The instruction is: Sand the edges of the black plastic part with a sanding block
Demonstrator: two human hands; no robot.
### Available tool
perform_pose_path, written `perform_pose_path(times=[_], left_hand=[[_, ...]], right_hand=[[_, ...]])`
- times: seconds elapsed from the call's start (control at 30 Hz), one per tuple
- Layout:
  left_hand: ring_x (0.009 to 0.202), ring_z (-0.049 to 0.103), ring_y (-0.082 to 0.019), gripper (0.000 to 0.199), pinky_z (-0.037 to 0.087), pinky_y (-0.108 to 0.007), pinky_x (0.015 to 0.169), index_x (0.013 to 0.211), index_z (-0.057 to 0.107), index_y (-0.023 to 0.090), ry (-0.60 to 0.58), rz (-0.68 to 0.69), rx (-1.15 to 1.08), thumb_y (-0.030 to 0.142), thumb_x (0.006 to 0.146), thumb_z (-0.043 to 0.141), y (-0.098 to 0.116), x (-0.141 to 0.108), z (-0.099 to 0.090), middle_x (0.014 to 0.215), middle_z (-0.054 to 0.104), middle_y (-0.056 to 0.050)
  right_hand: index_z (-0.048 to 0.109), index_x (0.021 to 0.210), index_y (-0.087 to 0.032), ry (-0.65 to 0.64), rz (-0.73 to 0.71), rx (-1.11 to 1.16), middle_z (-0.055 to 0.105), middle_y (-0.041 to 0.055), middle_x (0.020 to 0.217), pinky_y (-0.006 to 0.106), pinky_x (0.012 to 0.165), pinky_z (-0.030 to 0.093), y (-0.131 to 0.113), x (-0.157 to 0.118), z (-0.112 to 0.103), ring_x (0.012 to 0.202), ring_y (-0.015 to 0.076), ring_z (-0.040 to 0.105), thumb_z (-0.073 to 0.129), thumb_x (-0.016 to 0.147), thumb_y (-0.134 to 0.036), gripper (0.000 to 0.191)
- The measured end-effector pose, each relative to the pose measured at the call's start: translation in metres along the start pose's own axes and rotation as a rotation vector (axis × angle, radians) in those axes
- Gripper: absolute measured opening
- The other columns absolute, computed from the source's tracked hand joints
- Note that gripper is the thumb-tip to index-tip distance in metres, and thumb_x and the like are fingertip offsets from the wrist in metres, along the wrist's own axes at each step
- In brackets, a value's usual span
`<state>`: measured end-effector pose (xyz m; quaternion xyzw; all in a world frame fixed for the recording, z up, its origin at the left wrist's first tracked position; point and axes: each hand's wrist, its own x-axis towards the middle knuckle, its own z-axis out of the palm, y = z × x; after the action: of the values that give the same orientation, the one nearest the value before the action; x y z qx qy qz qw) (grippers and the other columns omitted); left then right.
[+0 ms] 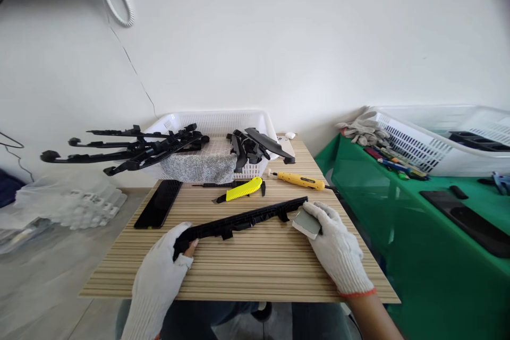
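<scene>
The person sits at a striped wooden worktop [255, 271], both hands in white knitted gloves. The left hand [165, 263] is clenched around the near-left end of a long black plastic strip [243, 220], which lies slantwise across the worktop, its far end rising toward the right. The right hand [337, 247] grasps a small grey block [306, 223] between thumb and fingers, and the block sits just beside the right end of the strip, touching it or nearly so; which of the two cannot be told. Behind the strip lies a yellow utility knife [243, 189], and to its right a yellow-handled screwdriver [300, 180], both flat on the worktop and well apart from the hands. A dark phone [158, 203] lies face up at the left side of the worktop. At the far edge stands a white plastic basket [215, 119] with a grey cloth [199, 167] draped over its front wall; a heap of black plastic parts [255, 146] rests at its right side, and several long black strips [119, 150] stick out over its left rim, beyond the worktop's edge. To the right stands a green table [398, 212] bearing a second white basket [438, 138], a pair of spare gloves [362, 130], some pens and a dark flat device [470, 220]
</scene>
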<state>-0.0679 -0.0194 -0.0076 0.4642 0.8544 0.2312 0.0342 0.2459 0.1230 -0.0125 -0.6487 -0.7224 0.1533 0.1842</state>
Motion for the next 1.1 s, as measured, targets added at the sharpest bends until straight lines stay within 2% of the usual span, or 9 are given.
perform_pose_path(times=[0.3,0.43,0.6,0.67,0.73,0.83,0.9,1.0,1.1], left_hand=[[0.106,0.068,-0.027,0.049,0.054,-0.036,0.093,0.118,0.065,0.023,0.016,0.006,0.001,0.052,0.084,0.047,0.0012,-0.0011,-0.0004,0.115,0.074,-0.007],[0.109,0.067,-0.028,0.051,0.053,-0.038,0.095,0.119,0.064,0.022,-0.012,-0.017,0.007,0.052,0.084,0.046,0.0017,-0.0017,-0.0011,0.117,0.073,-0.008],[0.109,0.068,-0.028,0.051,0.053,-0.039,0.095,0.122,0.063,0.021,-0.033,-0.028,0.010,0.050,0.081,0.051,0.0025,-0.0024,-0.0026,0.117,0.073,-0.009],[0.108,0.068,-0.028,0.051,0.054,-0.038,0.095,0.122,0.063,0.021,-0.039,-0.023,-0.002,0.050,0.081,0.053,0.0021,-0.0025,-0.0030,0.117,0.073,-0.009],[0.107,0.068,-0.027,0.050,0.054,-0.038,0.095,0.121,0.063,0.021,-0.038,-0.010,-0.015,0.050,0.081,0.053,0.0011,-0.0027,-0.0032,0.116,0.073,-0.008],[0.106,0.069,-0.026,0.046,0.054,-0.036,0.095,0.118,0.065,0.022,-0.038,0.031,-0.030,0.048,0.082,0.055,-0.0016,-0.0033,-0.0020,0.115,0.074,-0.007],[0.104,0.070,-0.025,0.042,0.055,-0.035,0.093,0.113,0.066,0.023,-0.032,0.075,-0.038,0.049,0.082,0.055,-0.0037,-0.0038,-0.0002,0.112,0.075,-0.006],[0.100,0.071,-0.025,0.042,0.057,-0.035,0.089,0.109,0.068,0.022,-0.023,0.120,-0.035,0.051,0.081,0.054,-0.0056,-0.0045,0.0017,0.107,0.075,-0.006],[0.100,0.070,-0.025,0.040,0.056,-0.036,0.090,0.108,0.068,0.022,-0.035,0.117,-0.019,0.047,0.081,0.052,-0.0039,-0.0044,0.0000,0.107,0.075,-0.006]], right_hand=[[0.062,0.132,-0.035,-0.020,0.022,-0.009,0.049,-0.0003,0.148,0.038,0.084,0.055,0.0011,0.0000,0.0005,0.117,0.0273,0.062,0.053,0.091,-0.030,0.042],[0.062,0.132,-0.035,-0.035,0.034,-0.003,0.049,-0.0005,0.148,0.040,0.083,0.055,0.0026,0.0000,0.0012,0.112,0.0279,0.064,0.053,0.091,-0.032,0.042],[0.064,0.128,-0.033,-0.027,0.056,0.080,0.049,0.0000,0.148,0.041,0.085,0.051,0.0013,-0.0002,-0.0003,0.119,0.0309,0.059,0.052,0.087,-0.035,0.043],[0.065,0.126,-0.032,0.010,0.091,0.182,0.056,0.0015,0.141,0.041,0.086,0.049,0.0012,-0.0015,-0.0009,0.117,0.0313,0.060,0.052,0.085,-0.041,0.044],[0.064,0.125,-0.027,0.028,0.152,0.328,0.067,0.0051,0.125,0.040,0.085,0.049,0.0019,-0.0029,-0.0007,0.108,0.0306,0.064,0.052,0.083,-0.051,0.049],[0.061,0.125,-0.023,-0.022,0.211,0.464,0.073,0.0072,0.104,0.037,0.078,0.049,0.0032,-0.0032,0.0005,0.094,0.0287,0.067,0.054,0.078,-0.058,0.059],[0.058,0.128,-0.023,-0.033,0.225,0.445,0.073,0.0066,0.100,0.036,0.074,0.048,0.0034,-0.0018,0.0013,0.089,0.0276,0.068,0.055,0.076,-0.056,0.062],[0.052,0.134,-0.023,0.024,0.253,0.380,0.072,0.0057,0.097,0.035,0.070,0.047,0.0037,0.0008,0.0017,0.085,0.0267,0.068,0.052,0.079,-0.053,0.062],[0.053,0.131,-0.025,-0.010,0.173,0.390,0.072,0.0057,0.105,0.035,0.076,0.048,0.0054,0.0012,0.0022,0.094,0.0276,0.068,0.049,0.081,-0.051,0.056]])
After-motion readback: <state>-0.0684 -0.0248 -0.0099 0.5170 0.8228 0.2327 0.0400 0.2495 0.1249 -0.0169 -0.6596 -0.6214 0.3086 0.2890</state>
